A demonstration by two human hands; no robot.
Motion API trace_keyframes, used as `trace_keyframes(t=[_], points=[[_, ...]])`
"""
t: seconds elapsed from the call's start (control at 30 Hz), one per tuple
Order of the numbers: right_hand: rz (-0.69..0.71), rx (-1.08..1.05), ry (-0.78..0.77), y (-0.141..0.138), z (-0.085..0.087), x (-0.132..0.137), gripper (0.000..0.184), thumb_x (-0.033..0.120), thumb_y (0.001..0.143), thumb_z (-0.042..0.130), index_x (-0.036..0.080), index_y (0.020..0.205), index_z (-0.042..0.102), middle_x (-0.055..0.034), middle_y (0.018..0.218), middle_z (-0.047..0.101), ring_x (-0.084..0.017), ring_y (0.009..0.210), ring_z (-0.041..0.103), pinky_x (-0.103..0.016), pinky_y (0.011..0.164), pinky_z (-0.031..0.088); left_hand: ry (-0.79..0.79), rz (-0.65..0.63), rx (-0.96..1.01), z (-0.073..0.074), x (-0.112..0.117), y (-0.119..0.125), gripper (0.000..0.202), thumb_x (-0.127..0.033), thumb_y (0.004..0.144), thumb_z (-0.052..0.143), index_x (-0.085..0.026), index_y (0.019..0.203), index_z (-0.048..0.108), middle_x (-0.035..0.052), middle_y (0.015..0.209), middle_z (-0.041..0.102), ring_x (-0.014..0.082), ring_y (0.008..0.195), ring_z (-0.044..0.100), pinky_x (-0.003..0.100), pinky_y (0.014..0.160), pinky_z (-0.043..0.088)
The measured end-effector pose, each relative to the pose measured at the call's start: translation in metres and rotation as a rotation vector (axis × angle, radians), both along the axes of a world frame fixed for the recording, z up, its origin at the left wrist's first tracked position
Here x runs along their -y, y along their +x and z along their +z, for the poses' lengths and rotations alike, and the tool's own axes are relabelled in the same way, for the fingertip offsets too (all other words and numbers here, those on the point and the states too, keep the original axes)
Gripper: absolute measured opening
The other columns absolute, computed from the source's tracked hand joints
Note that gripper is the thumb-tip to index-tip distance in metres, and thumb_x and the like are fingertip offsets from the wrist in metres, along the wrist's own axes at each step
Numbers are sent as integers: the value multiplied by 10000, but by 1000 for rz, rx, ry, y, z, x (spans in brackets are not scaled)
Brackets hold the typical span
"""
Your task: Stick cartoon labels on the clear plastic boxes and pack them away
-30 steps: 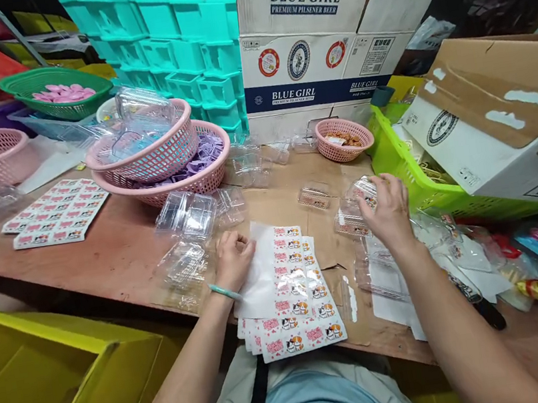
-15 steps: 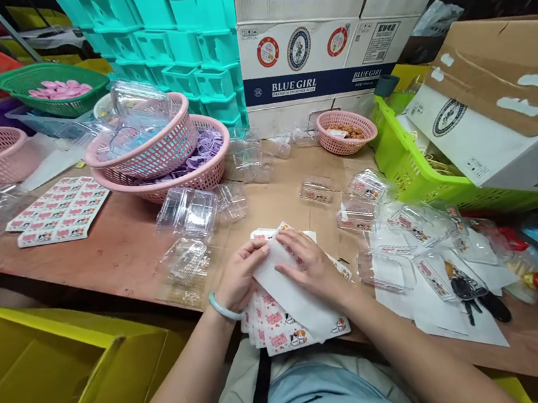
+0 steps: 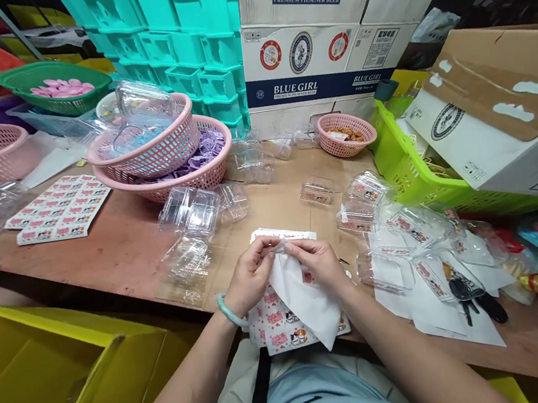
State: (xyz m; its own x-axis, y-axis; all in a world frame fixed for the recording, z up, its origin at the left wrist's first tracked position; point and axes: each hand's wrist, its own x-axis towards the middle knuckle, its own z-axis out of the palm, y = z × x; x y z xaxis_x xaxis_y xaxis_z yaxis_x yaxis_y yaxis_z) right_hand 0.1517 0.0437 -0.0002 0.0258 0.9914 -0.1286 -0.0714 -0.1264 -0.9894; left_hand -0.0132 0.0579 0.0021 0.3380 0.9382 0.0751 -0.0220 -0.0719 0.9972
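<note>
A white backing sheet (image 3: 300, 294) hangs from the pinched fingers of both hands, its lower corner pointing down. My left hand (image 3: 251, 268), with a pale green bangle at the wrist, is closed on its top edge. My right hand (image 3: 319, 265) pinches the same edge close beside it. Beneath lie several sticker sheets (image 3: 280, 324) printed with pink lettering and cartoon cats, at the table's front edge. Clear plastic boxes (image 3: 372, 213) bearing such stickers sit to the right. Unlabelled clear boxes (image 3: 192, 209) lie to the left.
Pink baskets (image 3: 166, 186) with purple shreds and clear packs stand at the back left. A small pink basket (image 3: 347, 136), a lime green crate (image 3: 396, 155) and a beer carton (image 3: 312, 53) stand behind. Keys (image 3: 465, 297) rest on papers at right. A yellow box (image 3: 69, 386) stands below left.
My right hand has gone from lying spread over the sheet to pinching its top edge beside my left hand. The backing sheet is now lifted and bent, its lower corner hanging down.
</note>
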Motion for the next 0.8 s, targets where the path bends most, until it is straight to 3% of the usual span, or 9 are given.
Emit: trace_keyframes(t=[0.1,0.2,0.37,0.43,0.53,0.6,0.7,0.8], points=[[1,-183,-115,0,2,0,265,417,701,764,182,823,774,-7,734,720,-132,613,606,-252,580,480,18,-30,-6,2,1,2,247,-227,896,507,-165,1124,577,91,1147,636,200,1081,598,325,965,444],[-49,-362,-186,0,2,-3,235,364,663,793,169,791,762,-22,758,733,-137,661,636,-256,650,513,4,-40,-12,3,0,2,290,-225,889,502,-160,1164,567,101,1187,632,204,1098,602,334,975,450],[-300,-588,-225,22,0,-21,141,259,649,787,180,754,736,-48,848,753,-169,851,697,-295,855,548,-73,32,-130,-2,-10,-18,372,-250,865,505,-157,1221,557,114,1170,656,237,1074,621,382,924,494],[-442,-583,-172,32,3,-25,103,259,673,769,196,740,721,-36,838,754,-174,864,704,-337,909,542,-10,152,-259,-1,-12,-24,416,-236,842,525,-156,1249,555,131,1194,648,267,1122,598,446,969,467],[-598,-256,135,35,13,-21,151,308,759,711,205,865,739,-48,988,749,-203,991,685,-422,1009,487,251,391,-386,10,-3,-13,419,-234,810,591,-169,1223,599,132,1396,512,303,1349,391,513,1138,260],[-543,141,399,28,19,-14,217,297,828,646,212,1007,734,-61,1126,713,-224,1104,642,-457,1064,435,270,360,-287,20,8,7,402,-288,804,638,-190,1194,625,105,1459,449,293,1396,316,487,1169,199],[-287,638,691,15,20,-3,285,208,873,565,247,1119,704,-55,1217,672,-237,1219,571,-481,1119,368,-74,128,113,30,15,42,366,-400,839,617,-197,1142,642,114,1305,585,262,1245,505,428,1072,370],[-129,779,684,8,13,2,488,228,828,633,261,1311,571,-66,1394,538,-265,1365,407,-522,1156,286,-405,137,450,28,6,56,293,-431,810,653,-171,943,674,87,1034,677,201,997,616,331,895,480]])
